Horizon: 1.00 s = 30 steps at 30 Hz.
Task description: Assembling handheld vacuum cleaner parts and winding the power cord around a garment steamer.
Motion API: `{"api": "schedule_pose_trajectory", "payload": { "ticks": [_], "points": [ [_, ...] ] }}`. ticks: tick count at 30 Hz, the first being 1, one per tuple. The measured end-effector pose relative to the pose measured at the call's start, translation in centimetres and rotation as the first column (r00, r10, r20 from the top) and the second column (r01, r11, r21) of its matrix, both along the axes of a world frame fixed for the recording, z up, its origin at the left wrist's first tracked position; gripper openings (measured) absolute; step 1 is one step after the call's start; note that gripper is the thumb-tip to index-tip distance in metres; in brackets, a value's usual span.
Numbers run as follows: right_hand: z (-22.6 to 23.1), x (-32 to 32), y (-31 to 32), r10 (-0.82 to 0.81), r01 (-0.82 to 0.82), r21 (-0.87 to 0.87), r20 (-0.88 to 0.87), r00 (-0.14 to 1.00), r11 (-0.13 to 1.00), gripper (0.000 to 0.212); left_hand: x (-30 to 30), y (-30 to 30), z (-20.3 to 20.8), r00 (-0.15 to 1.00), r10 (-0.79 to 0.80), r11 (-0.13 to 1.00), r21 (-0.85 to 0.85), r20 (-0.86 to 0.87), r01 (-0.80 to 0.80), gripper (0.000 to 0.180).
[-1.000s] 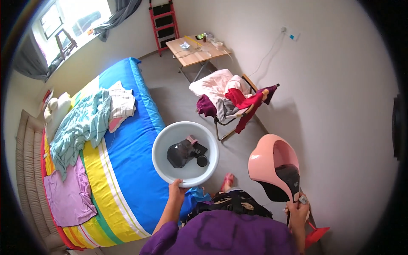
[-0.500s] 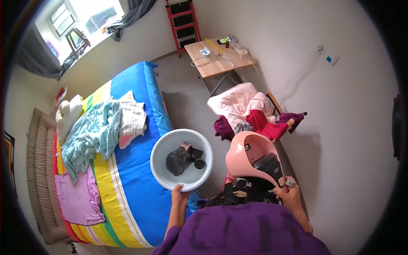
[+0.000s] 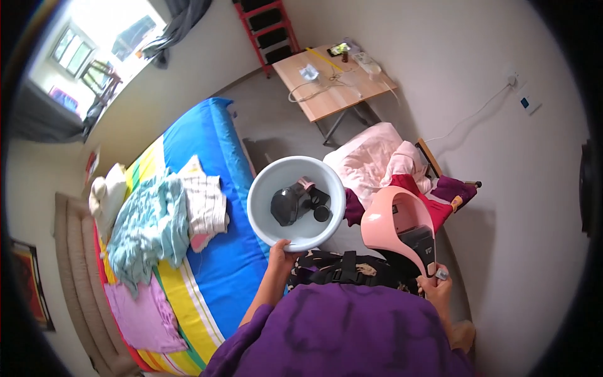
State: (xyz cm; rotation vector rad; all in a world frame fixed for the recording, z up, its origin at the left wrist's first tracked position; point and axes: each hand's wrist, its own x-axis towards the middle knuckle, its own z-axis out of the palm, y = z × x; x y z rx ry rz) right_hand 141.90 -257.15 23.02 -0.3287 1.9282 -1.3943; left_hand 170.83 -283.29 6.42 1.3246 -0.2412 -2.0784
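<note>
My left hand (image 3: 281,252) is closed on the near rim of a pale blue-grey plastic basin (image 3: 257,220), held out at waist height beside the bed. Inside the basin lie a dark translucent cup (image 3: 286,206) with a pink piece at its top and a small round black part (image 3: 321,213). Low on the right, my right hand (image 3: 436,288) grips the narrow end of a pink and black appliance body (image 3: 383,220) with a large loop opening; it resembles a handheld vacuum. A grey plug-like piece (image 3: 441,274) shows at my fingers.
The bed (image 3: 232,264) on the left carries a striped cover, a teal blanket (image 3: 151,220) and other cloths. Ahead, pink bedding (image 3: 364,154) and red clothes are heaped. Behind them are a small folding table (image 3: 320,103) and a red step ladder (image 3: 270,31).
The basin has moved right and farther ahead in my left hand, and its contents have stayed inside. The pink appliance has shifted right with my right hand. The whole view has turned slightly.
</note>
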Motion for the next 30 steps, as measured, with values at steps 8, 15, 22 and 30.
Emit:
{"api": "schedule_pose_trajectory", "payload": {
  "ticks": [8, 15, 22, 30],
  "points": [
    [-1.4, 5.9, -11.9, -0.355, 0.360, 0.069, -0.070, 0.932, 0.931, 0.034, -4.0, -19.2, -1.8, 0.964, -0.259, 0.966, 0.023, 0.063, 0.258, 0.049],
    [-1.4, 9.6, -18.6, -0.456, 0.470, 0.171, -0.114, 0.883, 0.866, 0.029, -7.3, -31.2, -4.2, 0.895, -0.444, 0.896, 0.016, 0.050, 0.444, 0.045],
    [-2.4, 7.9, -22.1, -0.483, 0.475, 0.251, -0.031, 0.875, 0.844, 0.045, -12.0, -34.5, -3.6, 0.871, -0.481, 0.877, 0.043, 0.100, 0.479, 0.042],
    [-7.7, 4.7, -24.4, -0.500, 0.496, 0.268, -0.056, 0.864, 0.826, 0.045, -14.5, -37.5, -1.8, 0.821, -0.549, 0.835, 0.080, 0.158, 0.544, 0.049]
  ]
}}
